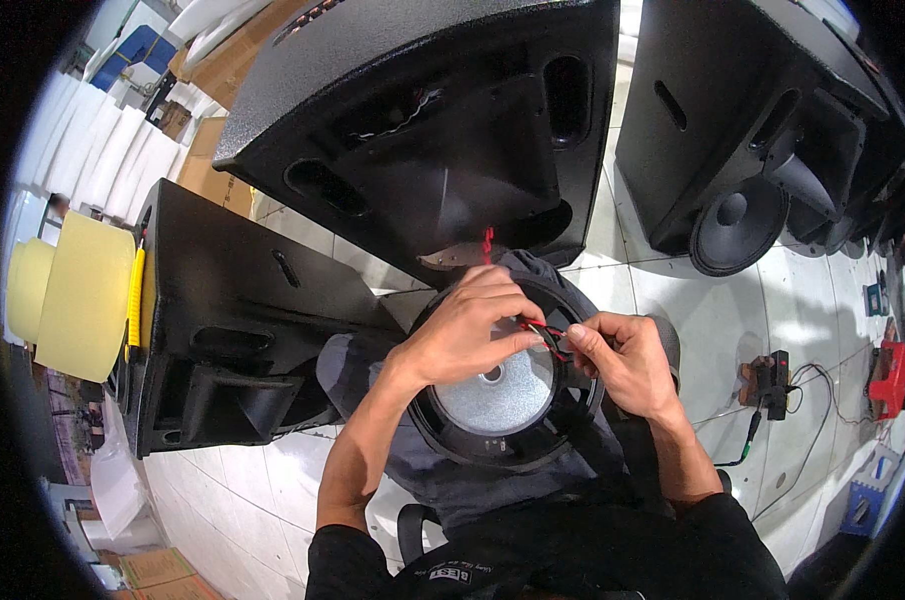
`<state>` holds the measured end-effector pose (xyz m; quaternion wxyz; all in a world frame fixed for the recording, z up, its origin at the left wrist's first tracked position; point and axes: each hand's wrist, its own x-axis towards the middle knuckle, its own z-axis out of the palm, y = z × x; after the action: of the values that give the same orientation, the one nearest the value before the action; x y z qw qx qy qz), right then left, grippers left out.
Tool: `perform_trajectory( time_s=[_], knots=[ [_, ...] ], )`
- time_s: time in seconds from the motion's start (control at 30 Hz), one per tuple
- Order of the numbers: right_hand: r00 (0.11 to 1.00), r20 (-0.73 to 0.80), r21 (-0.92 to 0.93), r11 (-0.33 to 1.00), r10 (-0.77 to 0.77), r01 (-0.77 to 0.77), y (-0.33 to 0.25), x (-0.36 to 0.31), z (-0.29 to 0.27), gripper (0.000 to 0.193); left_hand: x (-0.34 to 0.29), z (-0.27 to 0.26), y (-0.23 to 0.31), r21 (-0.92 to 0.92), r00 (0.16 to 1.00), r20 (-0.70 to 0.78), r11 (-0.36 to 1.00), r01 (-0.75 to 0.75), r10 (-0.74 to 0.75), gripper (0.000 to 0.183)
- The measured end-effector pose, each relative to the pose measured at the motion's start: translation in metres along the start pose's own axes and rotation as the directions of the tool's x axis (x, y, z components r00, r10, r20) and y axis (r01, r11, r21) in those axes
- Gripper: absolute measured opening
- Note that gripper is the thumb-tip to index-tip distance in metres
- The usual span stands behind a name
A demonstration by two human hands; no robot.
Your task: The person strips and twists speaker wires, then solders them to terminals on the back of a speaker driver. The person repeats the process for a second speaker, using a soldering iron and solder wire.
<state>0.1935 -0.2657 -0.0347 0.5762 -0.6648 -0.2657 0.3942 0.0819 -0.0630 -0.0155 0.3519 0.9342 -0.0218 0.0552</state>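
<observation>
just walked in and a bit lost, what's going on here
A person is handling thin red and black wires over a round black speaker driver with a silver-grey back, which rests in their lap. The left hand and right hand both pinch the wires. A large black speaker cabinet sits just ahead.

One left hand [476,325] and one right hand [628,362] share red and black wires [555,336] between their fingers [513,305], too tangled to count. Below the fingers lies one speaker driver [498,400]. Three large black cabinets [423,130] stand nearest: one ahead, one left, one right. Two yellow rolls [88,295] sit far left.
</observation>
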Motion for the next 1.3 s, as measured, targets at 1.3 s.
perform_trajectory(
  time_s=[1.3],
  knots=[
    [0.777,-0.528,-0.641,0.761,-0.344,-0.098,0.136,0.037,-0.065,0.04,-0.02,0.016,-0.017,-0.075,0.891,-0.443,0.995,0.071,-0.097,0.01]
  ],
)
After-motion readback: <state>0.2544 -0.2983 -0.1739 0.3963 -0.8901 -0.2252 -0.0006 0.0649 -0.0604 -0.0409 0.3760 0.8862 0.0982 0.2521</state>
